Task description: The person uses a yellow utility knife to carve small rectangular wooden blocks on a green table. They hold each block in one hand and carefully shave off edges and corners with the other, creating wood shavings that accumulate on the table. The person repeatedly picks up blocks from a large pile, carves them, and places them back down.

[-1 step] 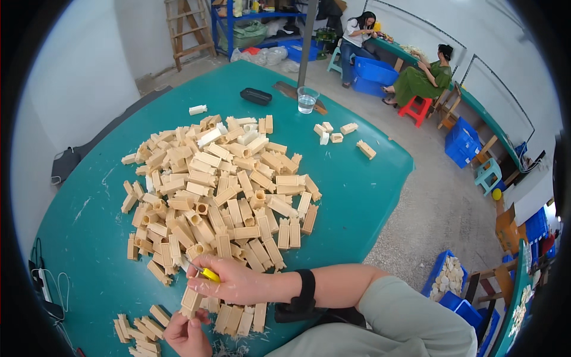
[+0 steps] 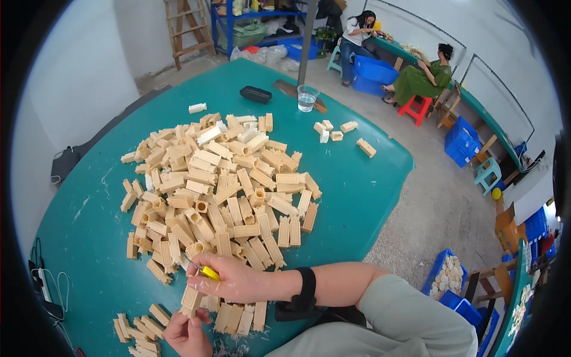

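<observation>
My left hand, at the table's near edge, pinches the lower end of a beige rectangular plastic piece with a notched end. My right hand is closed around a small knife with a yellow handle. The knife's thin metal tip points up and left, just above the held piece, and the right fingers are close to that piece's upper end. Right beyond my hands spreads a big heap of similar beige pieces. More pieces lie in a group left of my left hand and in a row under my right wrist.
The green table also bears a black tray, a clear cup of water, a wide flat blade and several stray pieces. A pole rises behind it. Cables lie at left; two people sit far right.
</observation>
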Demonstrator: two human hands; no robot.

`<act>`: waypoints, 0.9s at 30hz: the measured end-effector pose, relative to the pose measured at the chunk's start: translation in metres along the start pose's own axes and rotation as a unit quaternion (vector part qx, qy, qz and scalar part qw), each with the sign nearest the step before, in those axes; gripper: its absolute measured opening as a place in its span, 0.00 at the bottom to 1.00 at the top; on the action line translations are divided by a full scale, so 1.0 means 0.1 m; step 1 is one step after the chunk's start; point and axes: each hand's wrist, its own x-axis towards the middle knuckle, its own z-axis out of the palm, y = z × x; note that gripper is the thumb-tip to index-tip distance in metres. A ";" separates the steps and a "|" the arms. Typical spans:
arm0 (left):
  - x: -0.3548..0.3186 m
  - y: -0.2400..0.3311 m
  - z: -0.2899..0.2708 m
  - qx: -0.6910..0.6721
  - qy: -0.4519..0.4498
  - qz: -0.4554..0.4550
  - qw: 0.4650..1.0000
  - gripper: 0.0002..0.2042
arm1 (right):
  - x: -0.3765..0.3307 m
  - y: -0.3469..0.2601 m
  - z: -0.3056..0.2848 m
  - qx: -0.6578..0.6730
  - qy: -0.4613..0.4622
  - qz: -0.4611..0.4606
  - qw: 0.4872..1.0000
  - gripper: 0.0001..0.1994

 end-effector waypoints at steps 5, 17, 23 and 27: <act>-0.02 0.10 0.05 0.008 -0.004 0.012 1.000 0.06 | 0.02 0.00 0.01 0.011 -0.010 0.005 1.000 0.10; 0.01 0.09 0.07 -0.009 -0.007 0.025 1.000 0.06 | 0.00 0.01 0.00 0.037 -0.006 0.014 0.999 0.11; 0.00 0.04 0.10 -0.007 0.002 0.020 1.000 0.07 | 0.01 0.01 -0.03 0.008 -0.005 0.021 1.000 0.11; -0.02 -0.04 0.03 -0.049 0.066 0.060 0.995 0.06 | 0.10 0.19 0.10 -0.062 0.059 -0.020 0.996 0.12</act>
